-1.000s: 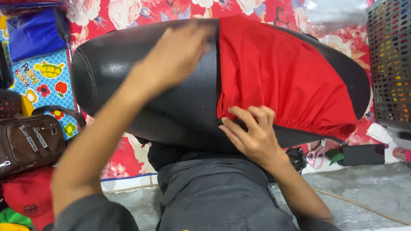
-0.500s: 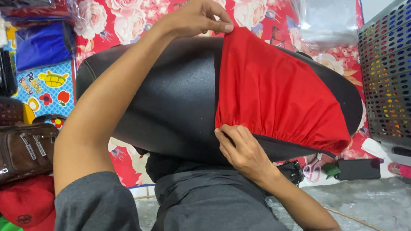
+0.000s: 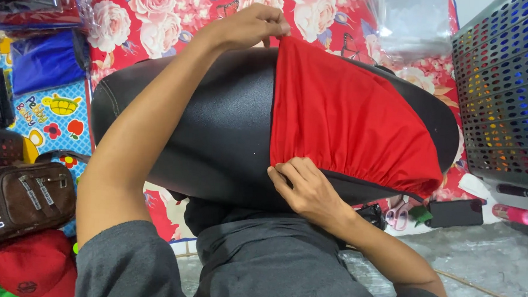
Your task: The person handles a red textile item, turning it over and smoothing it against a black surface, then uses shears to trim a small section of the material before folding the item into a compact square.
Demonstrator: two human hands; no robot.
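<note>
A long black padded seat [image 3: 217, 128] lies across my lap. A red elastic-edged fabric cover [image 3: 348, 116] is stretched over its right half. My left hand [image 3: 251, 26] reaches over the far top edge of the seat and pinches the upper left corner of the red cover. My right hand [image 3: 304, 189] is at the near lower edge, fingers curled on the cover's lower left corner, where the gathered hem meets the black seat.
A brown bag [image 3: 21, 197] and a red cap [image 3: 33, 266] lie at the left. A dark perforated crate [image 3: 504, 93] stands at the right, with a black phone [image 3: 454, 213], scissors [image 3: 398, 211] and a pink tube [image 3: 513, 213] below it. A floral cloth [image 3: 163, 13] lies behind.
My left hand rose from the seat's top surface to the cover's upper corner and gripped it. The red cover's left edge now sits straighter. My right hand stayed at the lower edge.
</note>
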